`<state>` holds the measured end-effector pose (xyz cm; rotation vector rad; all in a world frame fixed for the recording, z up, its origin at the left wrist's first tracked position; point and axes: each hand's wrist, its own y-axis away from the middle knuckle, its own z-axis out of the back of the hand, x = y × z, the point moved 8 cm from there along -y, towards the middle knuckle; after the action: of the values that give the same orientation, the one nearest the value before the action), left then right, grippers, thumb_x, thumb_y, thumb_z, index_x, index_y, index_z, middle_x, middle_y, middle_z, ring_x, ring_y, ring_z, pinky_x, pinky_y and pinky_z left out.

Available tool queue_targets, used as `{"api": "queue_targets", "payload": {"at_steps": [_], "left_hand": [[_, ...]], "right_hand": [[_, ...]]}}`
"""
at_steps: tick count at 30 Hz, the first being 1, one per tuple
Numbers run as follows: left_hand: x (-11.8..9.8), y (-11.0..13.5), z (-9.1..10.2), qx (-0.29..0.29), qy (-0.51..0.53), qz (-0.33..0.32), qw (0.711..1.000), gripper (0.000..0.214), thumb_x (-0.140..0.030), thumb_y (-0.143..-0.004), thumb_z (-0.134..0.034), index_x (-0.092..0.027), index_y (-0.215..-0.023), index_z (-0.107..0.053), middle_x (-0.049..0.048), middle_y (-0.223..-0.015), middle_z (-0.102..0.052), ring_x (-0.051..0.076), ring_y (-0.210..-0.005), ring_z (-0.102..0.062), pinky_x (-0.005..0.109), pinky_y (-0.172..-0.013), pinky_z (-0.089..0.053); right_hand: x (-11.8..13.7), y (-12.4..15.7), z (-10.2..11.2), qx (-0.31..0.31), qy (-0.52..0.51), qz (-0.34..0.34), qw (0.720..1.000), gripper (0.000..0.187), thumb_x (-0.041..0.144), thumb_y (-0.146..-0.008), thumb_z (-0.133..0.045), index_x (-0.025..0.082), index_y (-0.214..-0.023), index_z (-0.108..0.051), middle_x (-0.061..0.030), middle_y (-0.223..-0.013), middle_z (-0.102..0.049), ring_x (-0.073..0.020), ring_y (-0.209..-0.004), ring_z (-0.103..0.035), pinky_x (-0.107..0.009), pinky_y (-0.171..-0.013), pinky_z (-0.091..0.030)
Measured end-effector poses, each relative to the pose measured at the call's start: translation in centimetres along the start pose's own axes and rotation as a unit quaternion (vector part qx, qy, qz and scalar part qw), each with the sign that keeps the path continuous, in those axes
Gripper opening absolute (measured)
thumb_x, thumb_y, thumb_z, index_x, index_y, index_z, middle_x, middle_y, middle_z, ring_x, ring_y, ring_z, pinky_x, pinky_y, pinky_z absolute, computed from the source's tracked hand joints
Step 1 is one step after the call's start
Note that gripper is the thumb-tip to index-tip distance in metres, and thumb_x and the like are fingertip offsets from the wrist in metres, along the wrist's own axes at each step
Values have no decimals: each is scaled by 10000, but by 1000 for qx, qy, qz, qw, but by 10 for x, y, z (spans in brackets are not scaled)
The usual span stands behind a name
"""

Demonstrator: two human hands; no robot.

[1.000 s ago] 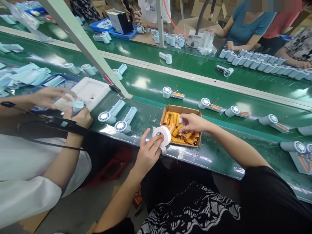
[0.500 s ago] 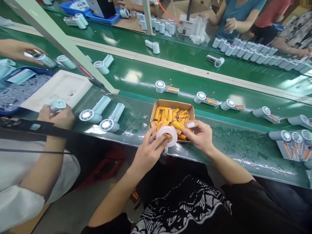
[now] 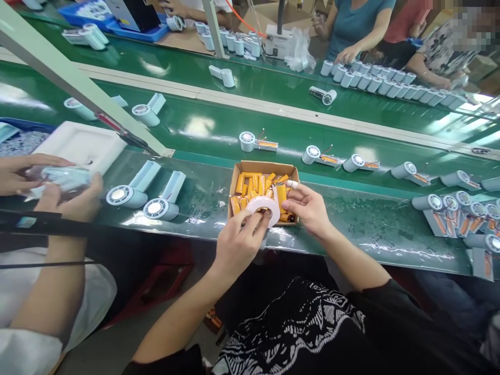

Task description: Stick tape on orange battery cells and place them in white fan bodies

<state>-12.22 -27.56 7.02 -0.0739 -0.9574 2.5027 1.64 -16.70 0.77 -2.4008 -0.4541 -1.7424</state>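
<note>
My left hand [image 3: 237, 237] grips a roll of white tape [image 3: 252, 204], its fingers through the core. In my right hand [image 3: 310, 211] is an orange-wrapped battery [image 3: 281, 195], pinched upright between thumb and fingers at the roll's right edge. A white wrap covers one right fingertip. Both hands are over the front of a cardboard box [image 3: 292, 169] filled with orange battery packs [image 3: 254, 182]. Some packs are hidden behind the roll and my fingers.
Two pale blue fan housings [image 3: 127, 196] lie left of the box. Several more with orange packs sit along the green conveyor [image 3: 203, 140], and others cluster on the right [image 3: 441, 224]. At left, a co-worker's hands [image 3: 74, 200] hold a pale blue part near a white tray [image 3: 103, 138].
My right hand has brought the battery from over the pile up against the tape roll, turning it upright. The view has shifted; the co-worker at left has raised a part.
</note>
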Motion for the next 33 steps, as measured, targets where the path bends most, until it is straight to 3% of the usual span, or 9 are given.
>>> {"api": "queue_targets", "payload": {"at_steps": [5, 8, 11, 15, 19, 24, 28, 31, 33], "left_hand": [[-27, 9, -14, -84, 57, 105, 989, 389, -369, -1006, -752, -189, -1349, -728, 78, -877, -720, 254, -883, -597, 406, -808, -481], [-49, 9, -22, -76, 116, 80, 987, 253, -364, -1003, -755, -180, -1177, -766, 51, -805, -689, 221, -813, -570, 390, -772, -453], [-33, -5, -43, 9, 96, 90, 991, 276, -388, -1015, -730, -167, -1174, -773, 87, -921, -750, 257, -920, -620, 418, -812, -471], [28, -23, -71, 161, 116, 90, 976, 372, -460, -997, -745, -181, -1241, -775, 116, -1195, -783, 303, -1143, -646, 455, -967, -538], [92, -32, -62, 153, 228, 89, 957, 385, -523, -1054, -632, -234, -1245, -802, 80, -1212, -799, 257, -1203, -684, 435, -1097, -547], [255, -61, -97, 229, 56, 319, 918, 493, -475, -1076, -497, -194, -1415, -719, 126, -1388, -734, 337, -1265, -659, 516, -1100, -519], [384, -95, -133, 254, -104, 403, 873, 590, -435, -1035, -512, -79, -1497, -606, 264, -1569, -553, 458, -1444, -467, 629, -1151, -408], [443, -102, -152, 246, -137, 448, 848, 673, -547, -1037, -519, -39, -1472, -591, 303, -1640, -447, 545, -1534, -281, 746, -1134, -354], [470, -98, -165, 275, -150, 470, 825, 665, -537, -1079, -461, 27, -1389, -627, 341, -1578, -492, 576, -1491, -343, 762, -1083, -402]], "right_hand": [[-8, 9, 1, -137, -101, 81, 982, 690, 484, -776, -923, 307, -1342, -570, -91, -1349, -733, -266, -1193, -742, -428, -1022, -658], [34, -11, 35, -158, -59, 166, 972, 607, 439, -826, -877, 342, -1343, -576, -59, -1339, -709, -241, -1206, -726, -393, -992, -654], [84, -28, 79, -207, 1, 288, 935, 566, 451, -902, -790, 410, -1418, -562, -30, -1451, -626, -229, -1334, -650, -386, -1026, -622], [80, -22, 100, -199, 33, 263, 943, 670, 352, -836, -856, 428, -1445, -587, -27, -1372, -666, -229, -1306, -649, -417, -1049, -584], [49, 16, 137, -266, 4, 213, 940, 626, 245, -713, -945, 428, -1272, -732, -4, -1098, -737, -206, -1094, -705, -399, -1010, -578], [29, 22, 181, -302, 12, 101, 948, 728, 378, -670, -982, 522, -1329, -711, -6, -1122, -745, -226, -1093, -723, -411, -944, -601], [19, 16, 203, -330, 36, 55, 942, 631, 468, -705, -947, 632, -1265, -707, -62, -1086, -749, -291, -1022, -749, -475, -790, -606], [6, 18, 227, -365, 40, 25, 930, 599, 519, -623, -980, 526, -1185, -773, -63, -1039, -768, -273, -875, -756, -439, -692, -624], [-2, 18, 242, -382, 29, 5, 924, 633, 530, -572, -1007, 459, -1162, -791, -57, -997, -787, -247, -776, -749, -394, -631, -626]]}}
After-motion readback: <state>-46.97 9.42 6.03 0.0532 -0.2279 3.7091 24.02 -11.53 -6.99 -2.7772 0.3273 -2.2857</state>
